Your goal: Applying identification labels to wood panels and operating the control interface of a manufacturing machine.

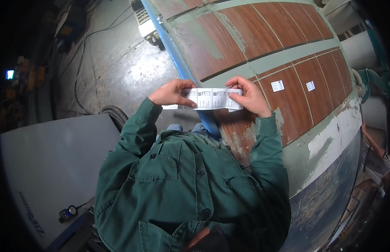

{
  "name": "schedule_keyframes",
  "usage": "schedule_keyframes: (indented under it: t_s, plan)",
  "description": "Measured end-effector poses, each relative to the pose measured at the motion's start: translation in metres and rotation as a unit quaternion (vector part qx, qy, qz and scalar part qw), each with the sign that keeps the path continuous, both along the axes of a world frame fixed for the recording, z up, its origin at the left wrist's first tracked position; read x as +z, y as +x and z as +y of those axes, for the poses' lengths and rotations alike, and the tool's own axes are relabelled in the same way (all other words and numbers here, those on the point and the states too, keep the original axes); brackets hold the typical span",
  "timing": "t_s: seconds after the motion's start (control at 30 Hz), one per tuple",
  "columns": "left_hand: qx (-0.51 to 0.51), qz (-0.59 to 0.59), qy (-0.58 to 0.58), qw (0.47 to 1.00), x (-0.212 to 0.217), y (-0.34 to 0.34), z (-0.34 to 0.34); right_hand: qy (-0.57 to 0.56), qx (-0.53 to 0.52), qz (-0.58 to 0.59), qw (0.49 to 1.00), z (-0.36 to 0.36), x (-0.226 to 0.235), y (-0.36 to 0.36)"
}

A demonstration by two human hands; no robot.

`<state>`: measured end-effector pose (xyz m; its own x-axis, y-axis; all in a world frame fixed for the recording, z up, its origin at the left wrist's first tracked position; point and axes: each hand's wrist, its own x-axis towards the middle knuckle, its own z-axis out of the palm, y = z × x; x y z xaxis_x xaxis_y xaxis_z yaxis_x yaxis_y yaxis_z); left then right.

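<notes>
A strip of white printed labels (206, 98) stretches between my two hands, above the near left corner of the table. My left hand (172, 93) pinches its left end between thumb and fingers. At the other end, my right hand (249, 96) grips the strip with thumb and forefinger. One white label (278, 86) lies on a wood-grain panel (296, 101) to the right of my right hand. Another small label (310, 86) sits on the panel beyond it.
Brown wood-grain panels (203, 42) lie in rows on the greenish worktable, which has a blue edge (172, 48). A grey cabinet (56, 164) stands at left. Cables (83, 52) run over the floor. Another person (373, 161) is at the far right.
</notes>
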<state>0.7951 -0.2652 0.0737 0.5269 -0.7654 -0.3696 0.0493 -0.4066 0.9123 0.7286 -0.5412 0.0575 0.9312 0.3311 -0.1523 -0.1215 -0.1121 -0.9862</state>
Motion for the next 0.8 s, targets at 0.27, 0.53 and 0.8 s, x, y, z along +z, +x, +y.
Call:
schedule_keyframes:
  t_s: [0.27, 0.53, 0.8]
  plan:
    - [0.014, 0.021, -0.039, 0.999, -0.006, -0.004, -0.026, 0.011, 0.006, -0.007, 1.000, 0.004, 0.009, -0.001]
    - [0.045, 0.063, -0.068, 0.995, -0.023, -0.002, -0.037, 0.025, 0.004, 0.004, 1.000, -0.001, 0.009, 0.000]
    - [0.108, 0.137, -0.092, 0.980, -0.006, -0.014, -0.040, 0.073, 0.013, -0.082, 0.994, 0.015, -0.010, 0.002]
